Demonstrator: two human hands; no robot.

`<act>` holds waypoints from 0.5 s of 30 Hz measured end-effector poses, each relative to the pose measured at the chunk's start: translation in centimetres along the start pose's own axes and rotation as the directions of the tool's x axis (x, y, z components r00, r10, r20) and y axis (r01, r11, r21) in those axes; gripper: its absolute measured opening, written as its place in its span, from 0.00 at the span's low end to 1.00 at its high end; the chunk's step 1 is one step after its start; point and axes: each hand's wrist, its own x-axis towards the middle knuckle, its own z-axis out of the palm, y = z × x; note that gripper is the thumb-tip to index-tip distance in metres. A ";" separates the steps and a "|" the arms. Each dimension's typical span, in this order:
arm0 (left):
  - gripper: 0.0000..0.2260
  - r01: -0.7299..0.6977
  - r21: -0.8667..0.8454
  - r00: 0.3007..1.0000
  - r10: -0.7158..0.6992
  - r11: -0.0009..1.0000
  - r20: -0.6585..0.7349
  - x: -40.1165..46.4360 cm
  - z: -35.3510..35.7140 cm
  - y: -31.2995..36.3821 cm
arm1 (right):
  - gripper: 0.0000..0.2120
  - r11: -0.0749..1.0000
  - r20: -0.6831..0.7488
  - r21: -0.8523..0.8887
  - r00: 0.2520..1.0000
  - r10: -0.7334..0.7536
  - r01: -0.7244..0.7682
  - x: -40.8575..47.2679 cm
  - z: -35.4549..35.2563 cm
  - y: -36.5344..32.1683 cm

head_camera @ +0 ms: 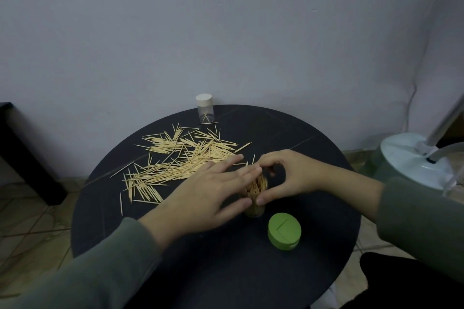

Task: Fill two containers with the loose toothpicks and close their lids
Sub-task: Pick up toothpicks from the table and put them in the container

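Observation:
A clear container [255,204] packed with upright toothpicks stands near the middle of the round black table [288,133]. My right hand [288,175] curls round its top, thumb at its near side. My left hand [213,190] lies against the container's left side with fingers straight, thumb touching it. Its green lid [284,230] lies on the table just to the right and nearer me. Several loose toothpicks [180,160] are spread over the table's left half. A second clear container [205,108] with a white lid stands at the far edge, holding a few toothpicks.
A grey wall rises right behind the table. A dark piece of furniture [22,153] stands at the left on the tiled floor. A white fan base [411,158] with a tube sits on the floor at the right.

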 end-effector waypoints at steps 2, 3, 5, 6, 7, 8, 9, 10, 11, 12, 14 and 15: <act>0.26 0.051 0.020 0.998 -0.051 0.998 -0.039 0.0 -0.2 0.0 | 0.25 1.000 -0.003 -0.012 1.000 0.012 -0.012 -0.1 -0.1 0.1; 0.27 0.072 0.024 0.997 -0.071 0.997 -0.035 0.0 -0.3 0.0 | 0.27 1.000 -0.001 -0.013 1.000 0.020 -0.020 -0.1 -0.1 0.1; 0.27 0.064 -0.005 0.998 -0.063 0.998 0.003 -0.1 -0.4 -0.1 | 0.28 1.000 0.008 -0.006 1.000 0.024 -0.024 0.0 -0.2 0.2; 0.27 0.050 -0.040 0.998 -0.049 0.998 0.028 -0.2 -0.4 -0.1 | 0.26 1.000 0.013 0.000 1.000 0.021 -0.021 0.0 -0.2 0.2; 0.28 0.038 -0.076 0.998 -0.034 0.996 0.051 -0.3 -0.4 0.0 | 0.23 1.000 0.019 0.005 1.000 0.021 -0.021 0.0 -0.1 0.2; 0.28 0.031 -0.103 0.998 -0.024 0.994 0.066 -0.3 -0.4 0.0 | 0.21 1.000 0.023 0.007 1.000 0.021 -0.021 0.0 -0.2 0.2; 0.28 0.030 -0.121 0.997 -0.021 0.992 0.071 -0.3 -0.5 0.1 | 0.20 1.000 0.027 0.005 0.999 0.022 -0.022 0.0 -0.2 0.2; 0.29 0.031 -0.133 0.998 -0.023 0.991 0.065 -0.3 -0.5 0.1 | 0.19 1.000 0.030 0.006 0.999 0.023 -0.023 0.0 -0.3 0.2; 0.29 0.033 -0.143 0.998 -0.027 0.989 0.049 -0.3 -0.6 0.2 | 0.18 1.000 0.031 0.009 0.999 0.024 -0.024 0.0 -0.3 0.2; 0.28 0.035 -0.152 0.999 -0.032 0.988 0.028 -0.3 -0.6 0.2 | 0.17 1.000 0.030 0.013 0.999 0.022 -0.023 0.0 -0.3 0.2; 0.27 0.036 -0.153 0.998 -0.042 0.988 -0.039 -0.3 -0.5 0.1 | 0.18 1.000 0.027 0.007 0.999 0.021 -0.021 0.1 -0.3 0.1; 0.26 0.039 -0.137 0.996 -0.050 0.990 -0.079 -0.3 -0.4 0.1 | 0.20 1.000 0.028 -0.003 0.999 0.025 -0.025 0.1 -0.3 0.1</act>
